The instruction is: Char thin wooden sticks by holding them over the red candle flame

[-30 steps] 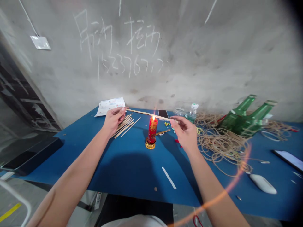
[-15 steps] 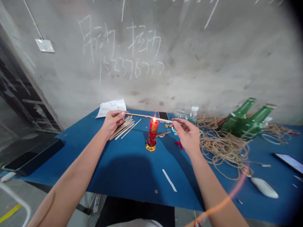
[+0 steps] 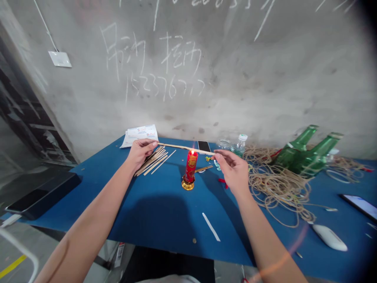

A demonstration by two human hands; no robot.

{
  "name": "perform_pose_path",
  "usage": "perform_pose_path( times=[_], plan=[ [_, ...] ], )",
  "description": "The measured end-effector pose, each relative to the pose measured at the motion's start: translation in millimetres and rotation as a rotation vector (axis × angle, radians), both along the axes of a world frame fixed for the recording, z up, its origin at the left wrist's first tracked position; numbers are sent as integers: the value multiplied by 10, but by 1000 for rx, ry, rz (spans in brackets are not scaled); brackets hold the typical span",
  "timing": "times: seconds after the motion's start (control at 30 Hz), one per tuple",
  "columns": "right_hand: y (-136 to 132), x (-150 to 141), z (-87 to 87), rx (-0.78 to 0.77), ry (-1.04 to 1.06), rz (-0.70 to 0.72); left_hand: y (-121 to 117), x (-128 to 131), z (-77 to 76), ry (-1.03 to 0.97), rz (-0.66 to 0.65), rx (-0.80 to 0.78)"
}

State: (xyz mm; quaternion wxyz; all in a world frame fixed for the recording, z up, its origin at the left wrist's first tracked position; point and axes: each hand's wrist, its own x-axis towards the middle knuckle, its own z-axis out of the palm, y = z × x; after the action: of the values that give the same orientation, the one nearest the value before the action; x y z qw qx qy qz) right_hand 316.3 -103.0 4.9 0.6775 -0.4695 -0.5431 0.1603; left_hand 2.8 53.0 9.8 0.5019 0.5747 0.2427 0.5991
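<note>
A thin bamboo strip stretches between my hands, its middle over the flame of a lit red candle. My left hand pinches one end and my right hand pinches the other. The strip bends slightly, with a dark patch near the flame. Gold-coloured metal forms the candle holder under the candle. Several loose bamboo strips lie beside and below my left hand. Behind the candle, another short strip rests on the table.
The blue table stands against a grey wall. Tangled twine and two green bottles are at the right, near a white mouse. A black box sits at the left edge. A white strip lies in front.
The view has tipped slightly upward, so the scene sits a little lower. Both hands keep their hold on the strip, whose middle stays over the flame.
</note>
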Motion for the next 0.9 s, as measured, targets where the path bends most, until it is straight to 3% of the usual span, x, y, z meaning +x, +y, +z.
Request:
perform_pose_path(
  times=[0.9],
  plan=[
    [43, 11, -49, 18, 73, 41, 81, -102, -49, -10, -11, -26]
  ],
)
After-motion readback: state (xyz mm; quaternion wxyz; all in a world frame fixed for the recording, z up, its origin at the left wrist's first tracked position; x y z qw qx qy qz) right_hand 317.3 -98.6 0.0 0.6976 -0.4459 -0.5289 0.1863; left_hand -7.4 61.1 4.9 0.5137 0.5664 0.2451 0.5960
